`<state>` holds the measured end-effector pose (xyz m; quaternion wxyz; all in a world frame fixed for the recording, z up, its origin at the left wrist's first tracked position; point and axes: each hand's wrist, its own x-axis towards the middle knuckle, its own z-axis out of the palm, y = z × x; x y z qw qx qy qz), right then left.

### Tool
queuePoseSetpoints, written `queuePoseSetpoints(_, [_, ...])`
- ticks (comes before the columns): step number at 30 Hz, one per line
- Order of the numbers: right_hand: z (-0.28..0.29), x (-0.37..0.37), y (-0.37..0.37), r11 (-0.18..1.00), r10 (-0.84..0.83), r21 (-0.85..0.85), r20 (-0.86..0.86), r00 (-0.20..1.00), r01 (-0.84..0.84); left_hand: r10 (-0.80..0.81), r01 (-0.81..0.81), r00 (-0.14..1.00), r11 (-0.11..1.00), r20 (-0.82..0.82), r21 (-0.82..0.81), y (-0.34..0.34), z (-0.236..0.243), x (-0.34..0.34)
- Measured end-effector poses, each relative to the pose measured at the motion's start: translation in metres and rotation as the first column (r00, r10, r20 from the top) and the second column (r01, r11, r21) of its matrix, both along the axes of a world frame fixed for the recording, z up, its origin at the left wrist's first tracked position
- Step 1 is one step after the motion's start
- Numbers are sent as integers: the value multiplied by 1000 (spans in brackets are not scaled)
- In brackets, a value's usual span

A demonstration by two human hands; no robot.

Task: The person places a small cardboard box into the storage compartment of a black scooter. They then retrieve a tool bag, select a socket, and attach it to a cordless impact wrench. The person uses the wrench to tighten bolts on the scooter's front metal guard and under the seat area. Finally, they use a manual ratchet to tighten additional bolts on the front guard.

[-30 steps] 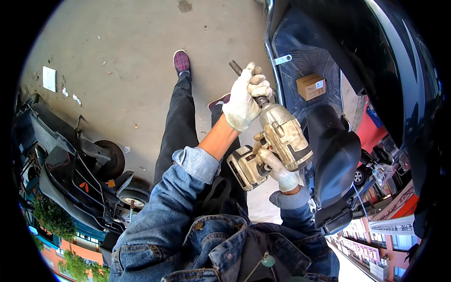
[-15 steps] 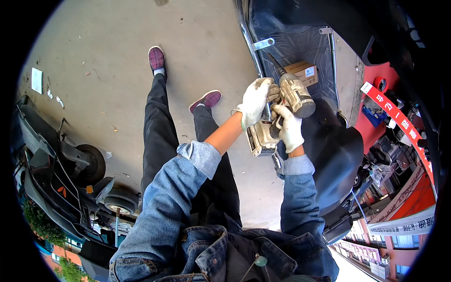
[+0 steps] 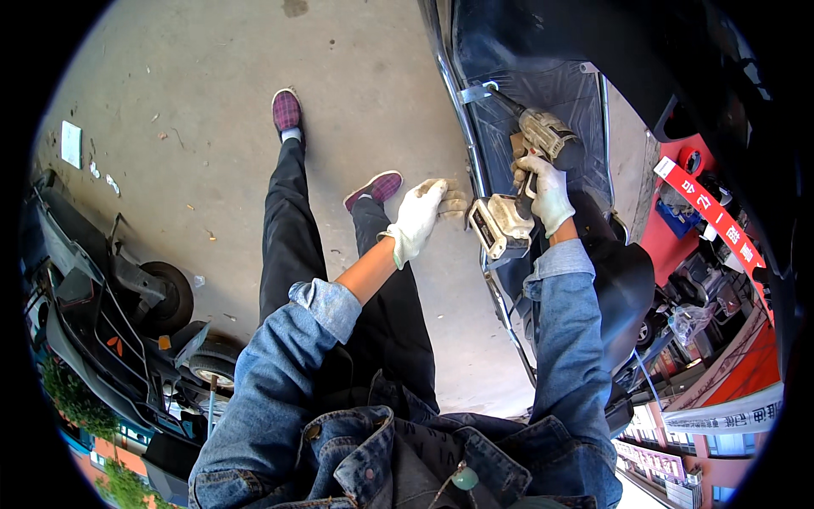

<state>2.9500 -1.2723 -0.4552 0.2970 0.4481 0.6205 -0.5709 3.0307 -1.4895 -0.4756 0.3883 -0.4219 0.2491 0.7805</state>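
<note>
My right hand (image 3: 547, 193), in a soiled white work glove, is closed around the handle of a dirty cream-and-black cordless impact driver (image 3: 543, 134). Its battery block (image 3: 502, 227) points back toward me. The driver's long dark bit reaches to the end of a flat metal bracket tab (image 3: 476, 93) on a chrome rail (image 3: 458, 106); whether it touches a fastener there I cannot tell. To the left of the battery, my left hand (image 3: 420, 219), gloved the same way, hangs in the air with its fingers loosely bent and holds nothing.
The rail edges a vehicle's dark footwell (image 3: 555, 89), with a black seat (image 3: 615, 263) nearer me. A cardboard box (image 3: 517, 144) is mostly hidden behind the driver. Another vehicle with wheels (image 3: 165, 297) stands at left. A red banner (image 3: 712, 212) is at right.
My left hand has drawn away from the driver's front, left and toward me. My right hand has moved the driver right and slightly forward, bringing its bit to the bracket's end.
</note>
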Motion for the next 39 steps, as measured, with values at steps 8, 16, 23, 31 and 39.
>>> queuePoseSetpoints(8, [7, -25, -2, 996, 77, 36, 3, 997, -77, 17, -17, 1000, 1000, -12, 15, -22, -1, -14])
queuePoseSetpoints(16, [19, -58, -8, 867, 421, 311, -42, 906, -389, 52, -53, 998, 998, 19, 25, -35, -4, -22])
queuePoseSetpoints(23, [11, -46, 2, 908, 391, 102, 141, 910, -406, 71, -74, 996, 997, 56, 38, -35, -3, -32])
queuePoseSetpoints(31, [15, -52, -23, 907, 332, 204, 190, 924, -368, 81, -87, 994, 993, 70, 80, -41, -2, -41])
queuePoseSetpoints(39, [12, -46, -13, 991, 120, 50, 82, 989, -124, 78, -80, 994, 996, 71, 34, -63, -5, -45])
